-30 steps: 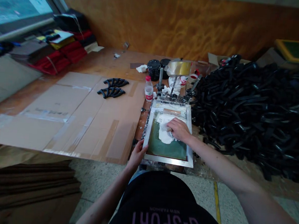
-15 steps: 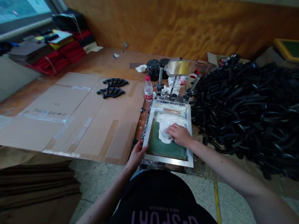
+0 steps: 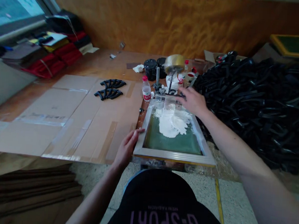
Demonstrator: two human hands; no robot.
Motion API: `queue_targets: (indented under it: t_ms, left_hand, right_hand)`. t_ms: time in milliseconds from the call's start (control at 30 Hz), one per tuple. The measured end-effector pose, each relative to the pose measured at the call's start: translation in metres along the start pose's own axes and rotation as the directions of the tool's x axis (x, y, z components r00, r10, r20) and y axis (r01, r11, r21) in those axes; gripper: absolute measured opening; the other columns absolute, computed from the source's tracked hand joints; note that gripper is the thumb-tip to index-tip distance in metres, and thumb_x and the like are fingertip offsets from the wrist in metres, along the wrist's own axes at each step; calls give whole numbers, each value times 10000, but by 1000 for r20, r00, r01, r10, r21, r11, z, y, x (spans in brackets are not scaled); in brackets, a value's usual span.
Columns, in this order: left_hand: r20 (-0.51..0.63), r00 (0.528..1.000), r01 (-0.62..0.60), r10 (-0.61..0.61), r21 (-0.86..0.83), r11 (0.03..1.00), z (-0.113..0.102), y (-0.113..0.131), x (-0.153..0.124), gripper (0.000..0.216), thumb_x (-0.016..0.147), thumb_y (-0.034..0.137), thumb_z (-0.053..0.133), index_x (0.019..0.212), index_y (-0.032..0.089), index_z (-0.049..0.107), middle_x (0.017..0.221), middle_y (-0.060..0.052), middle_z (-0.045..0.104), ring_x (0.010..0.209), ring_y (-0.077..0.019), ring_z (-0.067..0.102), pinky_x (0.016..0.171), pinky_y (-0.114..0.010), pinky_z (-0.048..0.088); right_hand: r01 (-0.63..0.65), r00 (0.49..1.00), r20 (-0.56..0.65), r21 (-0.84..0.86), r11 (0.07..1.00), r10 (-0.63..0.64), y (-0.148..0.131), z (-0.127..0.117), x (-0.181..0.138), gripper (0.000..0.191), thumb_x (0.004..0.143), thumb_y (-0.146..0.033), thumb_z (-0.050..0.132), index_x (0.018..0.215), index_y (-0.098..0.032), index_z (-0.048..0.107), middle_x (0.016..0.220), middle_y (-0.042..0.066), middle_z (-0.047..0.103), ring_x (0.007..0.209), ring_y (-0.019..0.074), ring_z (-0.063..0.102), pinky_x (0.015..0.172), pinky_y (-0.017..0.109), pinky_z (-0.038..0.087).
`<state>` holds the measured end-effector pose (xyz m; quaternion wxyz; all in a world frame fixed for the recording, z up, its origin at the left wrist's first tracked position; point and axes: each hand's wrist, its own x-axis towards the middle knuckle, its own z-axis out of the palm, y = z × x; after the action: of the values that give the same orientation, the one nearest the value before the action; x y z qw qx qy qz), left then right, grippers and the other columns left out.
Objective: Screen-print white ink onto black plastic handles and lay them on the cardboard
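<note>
A silver-framed printing screen (image 3: 174, 155) with green mesh lies before me, its front edge tilted up. White paste (image 3: 173, 124) is spread over the mesh's middle and back. My left hand (image 3: 128, 146) is at the frame's left side, thumb and fingers closed on its edge. My right hand (image 3: 193, 99) is over the back right of the screen, fingers apart and slightly blurred, holding nothing I can see. A pale, scraper-like flat piece (image 3: 170, 102) stands at the back of the paste, close to its fingertips. The clamp (image 3: 157, 87) is behind the frame.
Cardboard (image 3: 69, 120) covers the table to the left, bearing two groups of curved black pieces (image 3: 109, 94). A red-capped bottle (image 3: 146, 89), black tubs (image 3: 150, 69) and a tape roll (image 3: 175, 62) stand behind. A large heap of black parts (image 3: 254, 109) lies at right.
My right hand has moved from the paste to the back of the screen, opening off the scraper-like piece. The screen's front edge has risen, with my left hand at its side.
</note>
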<state>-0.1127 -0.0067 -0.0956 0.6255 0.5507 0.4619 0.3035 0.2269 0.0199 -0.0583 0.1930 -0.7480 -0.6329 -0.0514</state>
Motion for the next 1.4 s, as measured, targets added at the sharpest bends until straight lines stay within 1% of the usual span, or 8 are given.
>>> queue_targets:
  t_ms: [100, 200, 433, 633, 733, 833, 1033, 1400]
  left_hand:
    - [-40, 982, -187, 184, -96, 978, 8, 41, 19, 515, 894, 601, 411, 1015, 175, 674, 803, -43, 667, 615, -121, 587, 514, -209, 461]
    - [-12, 957, -284, 291, -261, 923, 22, 72, 44, 490, 894, 595, 412, 1109, 204, 615, 888, -55, 682, 702, -153, 648, 574, -255, 531]
    - [-13, 928, -353, 372, -346, 869, 42, 102, 74, 497, 913, 564, 406, 1289, 244, 458, 926, -63, 688, 807, -184, 680, 659, -301, 575]
    - [61, 991, -98, 120, -285, 954, 55, 31, 46, 526, 871, 587, 483, 1194, 177, 542, 900, -76, 682, 751, -164, 661, 645, -283, 560]
    - [340, 915, 260, -216, -89, 962, 67, -17, 19, 578, 803, 626, 555, 1072, 120, 631, 975, -145, 697, 818, -236, 669, 603, -301, 553]
    - [368, 864, 394, -344, -68, 916, 82, -41, -1, 693, 788, 597, 603, 1328, 174, 501, 1201, -158, 634, 1001, -298, 641, 615, -307, 559]
    - [289, 931, 237, -222, -15, 971, 91, -35, -2, 522, 851, 569, 506, 1183, 171, 569, 1107, -94, 636, 963, -256, 617, 556, -249, 516]
    - [367, 927, -13, -84, 254, 967, 96, -50, 5, 369, 889, 490, 453, 968, 172, 622, 817, -50, 651, 771, -189, 599, 663, -262, 465]
  right_hand:
    - [-223, 952, -185, 128, 966, 245, 53, -9, -8, 355, 924, -357, 447, 1178, -186, 624, 957, 81, 674, 837, 220, 606, 780, 341, 453]
    - [-407, 903, -56, 206, 890, 426, 82, 14, -42, 286, 893, -338, 475, 979, -152, 674, 837, 73, 689, 758, 214, 606, 733, 334, 460]
    - [-206, 926, 348, 149, 967, 144, 13, 91, -129, 311, 855, -481, 567, 846, -184, 662, 888, 78, 659, 821, 200, 605, 752, 305, 455]
    - [-91, 930, 355, -18, 996, 92, -15, 101, -138, 145, 877, -306, 584, 874, -164, 611, 998, 132, 646, 964, 241, 582, 828, 345, 438]
    - [-198, 939, 293, 30, 980, 181, -33, 92, -141, 118, 906, -295, 534, 871, -187, 569, 905, 123, 668, 879, 238, 607, 762, 336, 442]
    - [-327, 929, 258, 228, 917, 267, -66, 77, -154, 163, 949, -342, 440, 870, -218, 510, 797, 63, 648, 754, 207, 613, 684, 306, 441]
    - [-434, 898, 186, 527, 731, 399, -122, 59, -188, 206, 932, -437, 431, 908, -233, 450, 783, 35, 601, 708, 207, 594, 641, 317, 443]
    - [-482, 861, 198, 611, 628, 469, -121, 57, -208, 165, 907, -401, 469, 871, -252, 407, 777, 9, 579, 696, 193, 589, 636, 321, 454]
